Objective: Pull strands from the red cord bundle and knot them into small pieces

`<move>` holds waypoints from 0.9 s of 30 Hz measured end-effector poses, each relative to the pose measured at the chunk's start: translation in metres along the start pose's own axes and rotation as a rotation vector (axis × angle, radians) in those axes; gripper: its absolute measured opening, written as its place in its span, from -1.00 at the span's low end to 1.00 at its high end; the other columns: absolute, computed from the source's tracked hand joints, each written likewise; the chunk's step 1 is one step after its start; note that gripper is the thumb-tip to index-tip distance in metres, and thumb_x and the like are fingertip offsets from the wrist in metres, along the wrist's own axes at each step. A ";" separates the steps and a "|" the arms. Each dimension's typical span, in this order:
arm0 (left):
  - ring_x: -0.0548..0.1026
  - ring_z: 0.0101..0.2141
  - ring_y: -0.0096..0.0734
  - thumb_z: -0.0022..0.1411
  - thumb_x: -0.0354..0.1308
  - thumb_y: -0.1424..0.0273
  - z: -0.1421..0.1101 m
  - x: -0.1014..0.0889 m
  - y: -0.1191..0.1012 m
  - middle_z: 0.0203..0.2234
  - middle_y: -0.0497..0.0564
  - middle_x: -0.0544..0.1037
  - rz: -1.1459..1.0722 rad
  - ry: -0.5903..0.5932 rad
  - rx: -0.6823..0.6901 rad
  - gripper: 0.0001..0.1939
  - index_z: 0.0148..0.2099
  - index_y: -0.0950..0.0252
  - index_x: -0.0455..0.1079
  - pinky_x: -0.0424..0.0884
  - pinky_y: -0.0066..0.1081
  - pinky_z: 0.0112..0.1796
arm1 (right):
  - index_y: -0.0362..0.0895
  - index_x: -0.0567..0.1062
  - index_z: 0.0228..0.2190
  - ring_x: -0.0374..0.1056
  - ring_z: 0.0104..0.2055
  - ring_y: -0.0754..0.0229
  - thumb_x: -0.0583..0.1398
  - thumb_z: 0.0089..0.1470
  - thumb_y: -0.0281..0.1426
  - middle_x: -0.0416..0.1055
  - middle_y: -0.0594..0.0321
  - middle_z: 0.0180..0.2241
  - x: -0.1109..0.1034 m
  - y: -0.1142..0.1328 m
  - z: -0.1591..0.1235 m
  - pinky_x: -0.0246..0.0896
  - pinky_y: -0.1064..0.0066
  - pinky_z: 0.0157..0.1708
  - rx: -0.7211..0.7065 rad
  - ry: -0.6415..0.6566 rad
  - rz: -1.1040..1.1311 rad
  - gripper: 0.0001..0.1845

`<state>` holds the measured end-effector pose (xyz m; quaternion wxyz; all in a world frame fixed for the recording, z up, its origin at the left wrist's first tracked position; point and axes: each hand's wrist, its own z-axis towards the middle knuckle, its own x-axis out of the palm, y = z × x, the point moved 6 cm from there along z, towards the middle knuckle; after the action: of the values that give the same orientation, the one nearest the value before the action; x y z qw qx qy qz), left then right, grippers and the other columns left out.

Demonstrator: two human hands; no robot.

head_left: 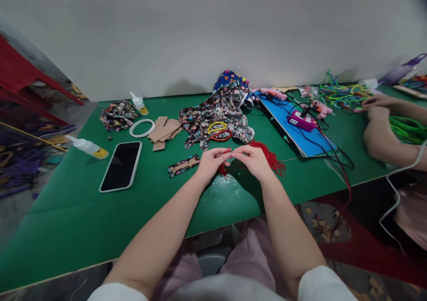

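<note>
My left hand [213, 162] is closed in a pinch above the green table, with a short tuft of red yarn [223, 171] hanging below its fingers. My right hand [254, 160] is pinched too, its fingertips meeting those of the left; what lies between them is too small to make out. Behind the right hand spreads a bundle of red yarn strands [271, 158]. Just left of my left hand lies a cardboard strip edged with floral fabric [183, 165]. Scissors [218, 134] with yellow and red handles rest on black floral cloth [213, 109] beyond my hands.
Leftward on the table [76, 216] are a phone [121, 166], two glue bottles [90, 148] [139, 103], a white ring [142, 128] and cardboard pieces [164, 131]. Rightward lie a blue folder [293, 125], a purple power strip [302, 120], cords and pink glue guns [322, 109]. Another person's arms [383, 129] work farther right.
</note>
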<state>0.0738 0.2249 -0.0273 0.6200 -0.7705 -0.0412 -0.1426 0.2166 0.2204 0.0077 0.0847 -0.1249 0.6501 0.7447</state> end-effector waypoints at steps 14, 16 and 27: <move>0.43 -0.63 -0.59 -0.03 0.28 0.23 0.000 -0.004 -0.002 -0.51 0.01 0.59 0.026 -0.029 0.033 -0.67 -0.29 0.38 0.47 0.32 -0.53 -0.54 | -0.13 0.50 -0.50 0.41 -0.32 0.20 0.22 -0.05 -0.27 0.54 0.21 -0.36 -0.024 -0.013 0.003 0.24 0.36 -0.26 0.050 -0.291 0.040 -0.82; 0.42 -0.64 -0.60 -0.02 0.27 0.23 0.001 -0.004 -0.002 -0.47 0.02 0.59 0.027 -0.031 0.035 -0.67 -0.27 0.38 0.47 0.31 -0.53 -0.55 | -0.13 0.50 -0.49 0.39 -0.38 0.22 0.21 -0.05 -0.26 0.54 0.22 -0.40 -0.024 -0.013 0.003 0.24 0.37 -0.30 0.054 -0.288 0.056 -0.82; 0.27 -0.77 -0.69 0.09 0.19 0.30 -0.001 0.002 0.001 -0.42 0.00 0.61 0.224 0.044 0.052 -0.45 0.14 0.29 0.30 0.27 -0.54 -0.63 | -0.16 0.49 -0.54 0.43 -0.41 0.29 0.33 -0.21 -0.24 0.52 0.27 -0.47 0.000 -0.022 -0.003 0.30 0.41 -0.29 0.322 0.070 0.365 -0.76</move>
<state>0.0757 0.2239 -0.0278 0.6526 -0.7505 0.0553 -0.0882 0.2234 0.2203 -0.0140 -0.0549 -0.0160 0.7748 0.6296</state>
